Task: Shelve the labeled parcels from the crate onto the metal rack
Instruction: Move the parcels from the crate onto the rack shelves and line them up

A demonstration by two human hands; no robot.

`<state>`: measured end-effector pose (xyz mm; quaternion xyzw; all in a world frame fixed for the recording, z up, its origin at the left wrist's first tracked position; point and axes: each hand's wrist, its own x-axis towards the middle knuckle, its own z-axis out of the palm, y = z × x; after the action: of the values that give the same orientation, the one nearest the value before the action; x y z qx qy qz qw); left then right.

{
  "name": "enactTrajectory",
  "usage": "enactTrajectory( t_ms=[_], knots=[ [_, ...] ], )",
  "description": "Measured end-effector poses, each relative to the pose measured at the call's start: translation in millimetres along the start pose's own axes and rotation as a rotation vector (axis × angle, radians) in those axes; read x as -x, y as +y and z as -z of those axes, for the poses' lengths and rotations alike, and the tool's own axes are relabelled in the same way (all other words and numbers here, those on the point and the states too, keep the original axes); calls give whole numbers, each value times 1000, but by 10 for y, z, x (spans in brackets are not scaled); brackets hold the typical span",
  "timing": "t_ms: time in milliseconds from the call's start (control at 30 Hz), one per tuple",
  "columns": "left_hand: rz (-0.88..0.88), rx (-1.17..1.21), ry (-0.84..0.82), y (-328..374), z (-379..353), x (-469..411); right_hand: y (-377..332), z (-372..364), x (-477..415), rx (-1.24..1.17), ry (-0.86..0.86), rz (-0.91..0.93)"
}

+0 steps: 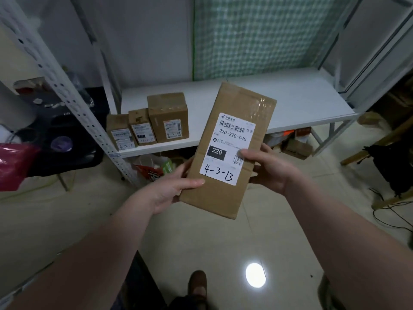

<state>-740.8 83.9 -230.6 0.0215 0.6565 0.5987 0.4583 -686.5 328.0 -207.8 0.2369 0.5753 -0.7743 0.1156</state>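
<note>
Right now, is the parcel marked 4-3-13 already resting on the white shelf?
No, the parcel is held up in front of the shelf by the left hand and the right hand.

- Green checked curtain, upper centre.
- Pink bag, left edge.
- Red snack packet, floor, centre-left.
- Brown shoe, bottom centre.

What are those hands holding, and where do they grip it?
A labeled cardboard parcel: left hand grips its left edge, right hand its right edge.
</note>
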Motion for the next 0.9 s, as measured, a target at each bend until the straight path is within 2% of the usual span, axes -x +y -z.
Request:
enactTrajectory(
  t_ms=[67,200,400,500,700,900],
  knots=[
    [11,-63,16,105,11,-209,-42,73,-173,17,24,7],
    [30,-179,152,254,-28,-638,-157,235,-598,32,69,13],
    [46,-183,293,515,-90,-1251,-431,566,-1418,23,114,17],
    [112,-168,380,597,-124,-1610,-579,729,-1804,49,123,22],
    [139,-178,384,620,-157,-2395,-648,992,-2720,231,107,68],
    [208,-301,408,400,194,-3122,-459,980,-3626,411,78,118]
  ],
)
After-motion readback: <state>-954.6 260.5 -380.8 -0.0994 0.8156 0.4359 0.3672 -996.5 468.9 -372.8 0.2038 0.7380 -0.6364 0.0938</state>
